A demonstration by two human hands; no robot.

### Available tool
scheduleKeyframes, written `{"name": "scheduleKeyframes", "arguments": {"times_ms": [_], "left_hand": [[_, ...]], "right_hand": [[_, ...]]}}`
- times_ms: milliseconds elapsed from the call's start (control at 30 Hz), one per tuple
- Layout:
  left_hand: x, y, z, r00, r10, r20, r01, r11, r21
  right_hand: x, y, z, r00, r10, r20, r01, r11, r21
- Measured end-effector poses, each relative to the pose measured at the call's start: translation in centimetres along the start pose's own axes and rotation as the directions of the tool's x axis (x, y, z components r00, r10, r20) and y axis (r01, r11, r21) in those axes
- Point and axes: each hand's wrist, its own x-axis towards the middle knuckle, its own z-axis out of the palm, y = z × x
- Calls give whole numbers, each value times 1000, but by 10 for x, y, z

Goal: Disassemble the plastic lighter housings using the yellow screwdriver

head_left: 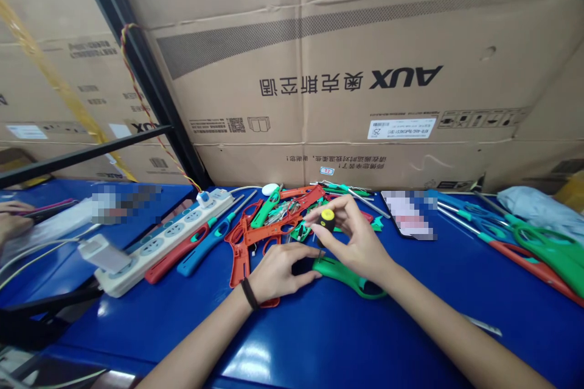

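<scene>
My right hand (353, 240) is closed around a short tool with a black and yellow round cap (327, 216), held upright over a green plastic handle shell (347, 276) lying on the blue table (410, 328). Resting on the table, my left hand (279, 270) has its fingers curled and pinching the near end of that green shell, next to a small black part. Just behind both hands lies a heap of red handle shells (255, 234) and green pieces.
A white power strip (159, 243) and red and blue long lighters (201, 246) lie at left. Finished green and red lighters (538, 249) sit at right. A blurred phone (408, 216) lies behind. Cardboard boxes (365, 73) wall the back. Another person's hand (11, 219) shows far left.
</scene>
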Motion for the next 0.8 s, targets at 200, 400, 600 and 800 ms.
{"name": "scheduleKeyframes", "arguments": {"times_ms": [200,400,600,800], "left_hand": [[0,-1,2,1000,-10,-28,10,1000,-15],[3,0,4,998,-48,-51,46,998,-36],[21,3,0,1000,-15,23,14,999,31],[32,2,14,999,45,-17,-45,999,1]], "right_hand": [[8,5,11,990,136,22,-138,967,214],[9,2,18,986,90,-143,-57,973,222],[5,1,17,991,63,-119,-51,993,103],[-5,-4,14,980,6,-200,43,969,242]]}}
